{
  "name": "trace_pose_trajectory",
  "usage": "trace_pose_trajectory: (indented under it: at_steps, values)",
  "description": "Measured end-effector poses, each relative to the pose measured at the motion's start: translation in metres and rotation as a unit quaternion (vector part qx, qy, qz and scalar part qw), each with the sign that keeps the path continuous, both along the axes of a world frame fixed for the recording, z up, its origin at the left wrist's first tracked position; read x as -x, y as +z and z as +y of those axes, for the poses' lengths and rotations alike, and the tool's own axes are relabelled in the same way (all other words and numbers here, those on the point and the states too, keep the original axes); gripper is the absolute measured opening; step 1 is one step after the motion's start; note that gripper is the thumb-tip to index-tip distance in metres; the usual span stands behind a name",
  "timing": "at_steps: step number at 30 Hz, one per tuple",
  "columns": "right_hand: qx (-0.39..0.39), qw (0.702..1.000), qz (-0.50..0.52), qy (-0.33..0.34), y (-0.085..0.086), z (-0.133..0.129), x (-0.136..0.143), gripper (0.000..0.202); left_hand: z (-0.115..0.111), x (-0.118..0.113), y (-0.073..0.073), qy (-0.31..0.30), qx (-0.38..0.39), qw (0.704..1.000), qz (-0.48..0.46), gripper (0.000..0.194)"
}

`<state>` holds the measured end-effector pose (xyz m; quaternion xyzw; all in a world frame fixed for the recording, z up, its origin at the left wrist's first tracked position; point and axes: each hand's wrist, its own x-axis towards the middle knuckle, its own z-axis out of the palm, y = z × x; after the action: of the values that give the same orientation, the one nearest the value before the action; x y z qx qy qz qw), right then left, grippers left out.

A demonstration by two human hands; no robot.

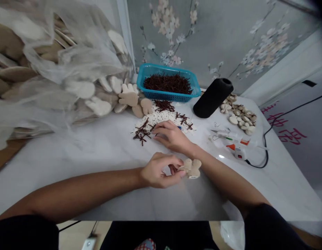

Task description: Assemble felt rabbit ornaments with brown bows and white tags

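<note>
My left hand (pixel 163 170) pinches a beige, rounded felt piece (pixel 192 168) between thumb and fingers, close to the table's front edge. A small white tag shows on the piece's lower side. Farther up, my right hand (pixel 172 137) reaches across to the pile of small white pieces (pixel 163 118). Its fingertips are bent down beside the dark brown bows (pixel 142 132); whatever they touch is too small to make out. More brown bows (pixel 163 105) lie at the back of the white pile.
Behind stands a blue basket (pixel 171 96) of brown bows. A black cylinder (pixel 212 98) leans right of it. At right are a glue gun (pixel 239 152), scissors (pixel 217 132), a cable and a heap of beige pieces (pixel 243 118). Plastic bags (pixel 80 62) of felt shapes fill the left.
</note>
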<state>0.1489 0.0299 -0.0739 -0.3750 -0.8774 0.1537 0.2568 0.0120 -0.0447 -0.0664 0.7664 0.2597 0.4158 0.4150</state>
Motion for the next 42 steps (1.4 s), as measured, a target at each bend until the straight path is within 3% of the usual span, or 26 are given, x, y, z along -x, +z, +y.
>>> trace_pose_trajectory:
  at_steps: [4,9,13,18,20,23,26,28,34,42]
  values:
    - [-0.032,0.997,-0.043,0.058,0.005,0.016,0.033,0.021,0.001,0.000,-0.004,-0.002,-0.056,0.997,-0.049,0.004]
    - [-0.037,0.996,-0.058,0.060,-0.001,0.018,0.041,0.014,0.004,-0.005,-0.011,-0.041,-0.119,0.983,-0.133,0.007]
    - [-0.017,0.997,-0.048,0.066,-0.004,0.011,0.028,0.014,0.005,-0.005,-0.011,-0.040,-0.121,0.984,-0.125,0.007]
    - [-0.009,0.997,-0.047,0.062,-0.004,-0.013,-0.012,0.015,0.004,-0.003,-0.007,-0.048,-0.142,0.982,-0.112,0.007]
    - [-0.002,0.998,-0.040,0.040,-0.003,-0.025,-0.031,0.014,0.005,-0.002,-0.007,-0.042,-0.108,0.988,-0.104,0.007]
    - [0.025,0.999,-0.041,0.010,-0.002,-0.042,-0.055,0.010,0.009,-0.003,-0.008,-0.006,0.027,0.995,-0.101,0.007]
    - [0.023,0.998,-0.022,-0.054,-0.003,-0.055,-0.068,0.010,0.019,-0.006,-0.009,0.027,0.198,0.971,-0.130,0.013]
    - [0.010,0.995,0.007,-0.095,-0.004,-0.062,-0.074,0.010,0.027,-0.008,-0.010,0.046,0.270,0.949,-0.159,0.017]
    - [0.003,0.991,0.025,-0.128,-0.003,-0.070,-0.081,0.008,0.045,-0.013,-0.010,0.099,0.352,0.910,-0.195,0.020]
    - [-0.046,0.995,0.018,-0.086,-0.012,-0.065,-0.071,0.009,0.049,-0.015,-0.007,0.114,0.377,0.899,-0.190,0.018]
